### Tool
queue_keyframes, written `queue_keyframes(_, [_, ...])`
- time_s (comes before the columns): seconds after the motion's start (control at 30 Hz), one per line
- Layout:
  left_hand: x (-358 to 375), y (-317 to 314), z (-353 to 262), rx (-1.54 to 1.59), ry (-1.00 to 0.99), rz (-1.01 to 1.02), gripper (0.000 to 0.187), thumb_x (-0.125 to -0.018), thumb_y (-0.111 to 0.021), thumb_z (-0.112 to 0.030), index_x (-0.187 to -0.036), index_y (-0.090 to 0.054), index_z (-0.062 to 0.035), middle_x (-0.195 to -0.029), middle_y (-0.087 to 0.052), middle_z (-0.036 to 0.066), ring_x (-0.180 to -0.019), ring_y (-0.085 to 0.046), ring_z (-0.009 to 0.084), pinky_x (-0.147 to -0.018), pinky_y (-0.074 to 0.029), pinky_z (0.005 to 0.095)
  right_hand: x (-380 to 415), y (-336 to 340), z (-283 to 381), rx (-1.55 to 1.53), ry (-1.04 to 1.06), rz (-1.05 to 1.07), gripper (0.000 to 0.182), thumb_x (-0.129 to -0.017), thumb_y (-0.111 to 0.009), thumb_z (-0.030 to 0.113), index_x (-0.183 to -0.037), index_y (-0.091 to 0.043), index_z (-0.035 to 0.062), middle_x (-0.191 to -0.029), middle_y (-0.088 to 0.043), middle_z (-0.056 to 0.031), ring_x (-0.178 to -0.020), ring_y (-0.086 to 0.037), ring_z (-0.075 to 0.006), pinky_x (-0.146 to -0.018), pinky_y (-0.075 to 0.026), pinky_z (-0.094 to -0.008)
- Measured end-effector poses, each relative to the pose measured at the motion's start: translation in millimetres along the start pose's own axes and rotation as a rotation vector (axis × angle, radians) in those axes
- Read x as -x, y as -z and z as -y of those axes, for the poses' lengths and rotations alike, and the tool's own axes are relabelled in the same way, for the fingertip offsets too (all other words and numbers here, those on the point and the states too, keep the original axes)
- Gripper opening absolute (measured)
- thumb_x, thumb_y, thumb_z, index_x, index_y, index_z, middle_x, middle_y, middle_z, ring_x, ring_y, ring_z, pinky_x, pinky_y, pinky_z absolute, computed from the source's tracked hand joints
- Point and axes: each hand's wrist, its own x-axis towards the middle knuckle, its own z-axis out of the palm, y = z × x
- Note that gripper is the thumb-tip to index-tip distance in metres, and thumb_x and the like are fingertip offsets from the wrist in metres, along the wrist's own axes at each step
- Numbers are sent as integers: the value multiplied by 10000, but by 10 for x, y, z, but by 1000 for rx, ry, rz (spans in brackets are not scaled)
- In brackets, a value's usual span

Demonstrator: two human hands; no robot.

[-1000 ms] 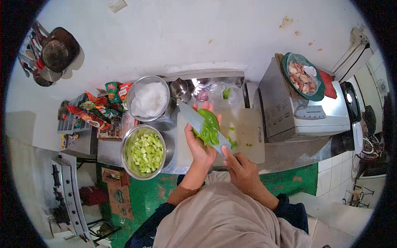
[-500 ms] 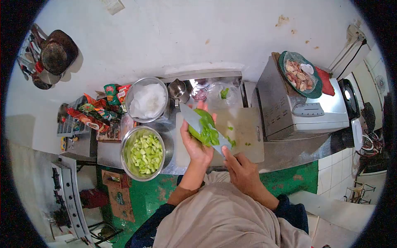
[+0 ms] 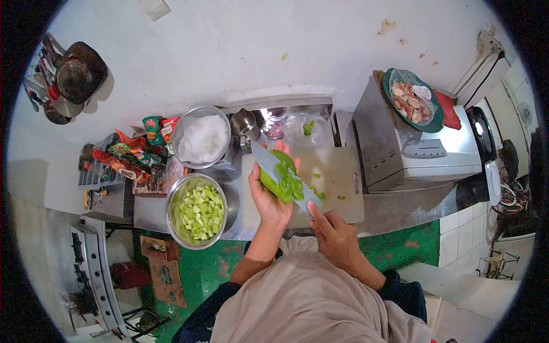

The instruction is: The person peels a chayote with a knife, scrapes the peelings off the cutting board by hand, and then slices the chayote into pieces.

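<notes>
My left hand (image 3: 270, 203) is palm up, its fingers curled round a green bell pepper (image 3: 267, 181). Across the pepper lies the broad blade of a kitchen knife (image 3: 262, 153), with cut green pepper pieces (image 3: 290, 180) resting on the metal. My right hand (image 3: 337, 235) grips the knife at its handle end, the thumb reaching onto the blade; the handle itself is hidden in the fist. Both hands are over the near part of a white cutting board (image 3: 346, 171), where a few small green bits (image 3: 341, 198) are scattered.
Left of the board stand a steel bowl of chopped pale green vegetable (image 3: 184, 237) and a bowl holding a white bag (image 3: 203, 140). Behind are a steel jug (image 3: 244, 123) and a small dish of sliced onion (image 3: 274, 130). A white appliance (image 3: 423, 166) borders the right.
The hands, pepper and knife keep nearly the same pose. The whole view has shifted very slightly.
</notes>
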Motion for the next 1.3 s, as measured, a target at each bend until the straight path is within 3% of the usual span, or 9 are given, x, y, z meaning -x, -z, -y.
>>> queue_keyframes(0.6, [-22,109,29,21,72,58,523,-966,-410,-326,-1432,-332,-101,-1478,-345,182,-1396,-291,302,-1147,-252,437,23,57,-81,8,10,8,537,-876,-626,147,-1385,-455,127,-749,-514,-72,-564,-563,-233,-459,-479,-363])
queue_keyframes(0.9, [24,152,68,71,108,87,519,-960,-421,-297,-1436,-335,-108,-1483,-342,175,-1395,-297,290,-1145,-256,434,-19,80,-32,-32,-77,32,505,-865,-643,109,-1351,-508,134,-778,-541,-94,-618,-591,-252,-533,-486,-375])
queue_keyframes(1.3, [-25,199,-1,117,96,73,507,-960,-420,-285,-1425,-364,-93,-1483,-352,158,-1396,-296,271,-1139,-271,419,-1,21,-63,-27,-23,6,511,-894,-609,153,-1382,-458,155,-755,-509,-79,-564,-568,-250,-481,-484,-370])
